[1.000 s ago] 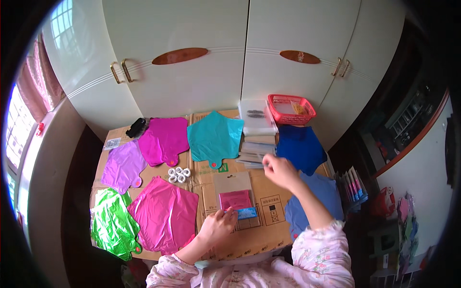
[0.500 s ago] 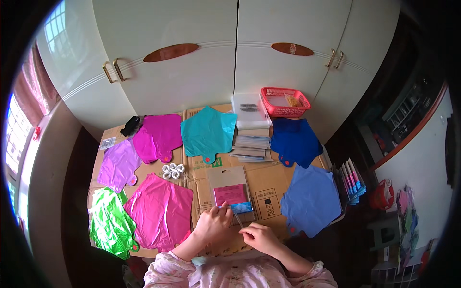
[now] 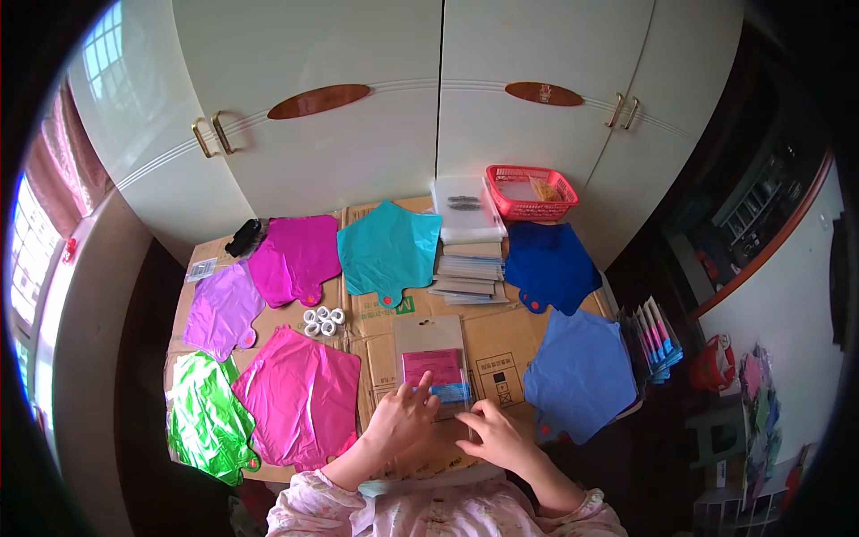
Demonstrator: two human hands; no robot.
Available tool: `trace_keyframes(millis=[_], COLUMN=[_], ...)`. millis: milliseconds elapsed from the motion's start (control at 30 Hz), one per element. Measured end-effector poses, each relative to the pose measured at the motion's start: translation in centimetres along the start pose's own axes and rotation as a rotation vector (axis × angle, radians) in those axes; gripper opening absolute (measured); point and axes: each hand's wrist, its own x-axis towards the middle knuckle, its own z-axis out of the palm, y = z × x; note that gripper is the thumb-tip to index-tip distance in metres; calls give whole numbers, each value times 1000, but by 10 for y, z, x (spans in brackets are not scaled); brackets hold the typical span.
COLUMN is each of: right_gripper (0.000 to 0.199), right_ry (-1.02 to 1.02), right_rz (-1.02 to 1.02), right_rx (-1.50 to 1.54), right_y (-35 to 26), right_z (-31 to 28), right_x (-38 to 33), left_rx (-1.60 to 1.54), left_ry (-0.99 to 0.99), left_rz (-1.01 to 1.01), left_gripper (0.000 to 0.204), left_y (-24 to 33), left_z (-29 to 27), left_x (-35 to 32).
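Observation:
A flat clear plastic bag holds a grey card [image 3: 428, 333] with a hanging hole and a folded pink foil sheet [image 3: 431, 362] above a blue strip [image 3: 450, 392]. It lies on the cardboard in front of me. My left hand [image 3: 403, 422] rests over the bag's lower left part, fingers stretched out and the forefinger reaching onto the pink foil. At the bag's lower right edge is my right hand [image 3: 499, 436], thumb and forefinger apart, fingertips close to the clear film. The bag's bottom end is partly hidden by my left hand.
Foil balloons surround the bag: pink [image 3: 300, 394], green [image 3: 208, 416], teal [image 3: 389, 251] and blue [image 3: 582, 376] among them. White ribbon rolls [image 3: 323, 320], stacked cards [image 3: 469, 273], clear bags [image 3: 465, 210], a red basket [image 3: 534, 211] and filled packets [image 3: 658, 340] also stand around.
My left fingers have spread out further over the bag. My right hand has moved up and right, its pinched fingers parting. The bag has shifted slightly right.

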Motion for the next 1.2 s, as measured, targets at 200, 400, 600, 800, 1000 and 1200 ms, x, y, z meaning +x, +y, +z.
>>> trace_keyframes(millis=[200,400,600,800,1000,1200], right_gripper=[30,29,28,24,21,17], right_ry=[-60,-61,86,123,251,226], right_rz=[-138,-354,-428,-421,-328,-347], right_rx=[-94,-173,-244,-209,-167,-144], right_y=[14,21,25,40,36,49], right_z=[-1,-3,4,10,5,10], right_x=[-3,3,15,16,35,38], left_rx=[21,25,40,43,55,27], left_ry=[-22,-30,-9,-14,-5,-1], left_rz=[32,29,29,27,42,58], left_gripper=[13,12,13,11,10,10], left_y=[-3,-3,-2,-3,-3,-6], left_z=[-1,-2,0,1,-1,-2], left_x=[4,5,4,4,5,6])
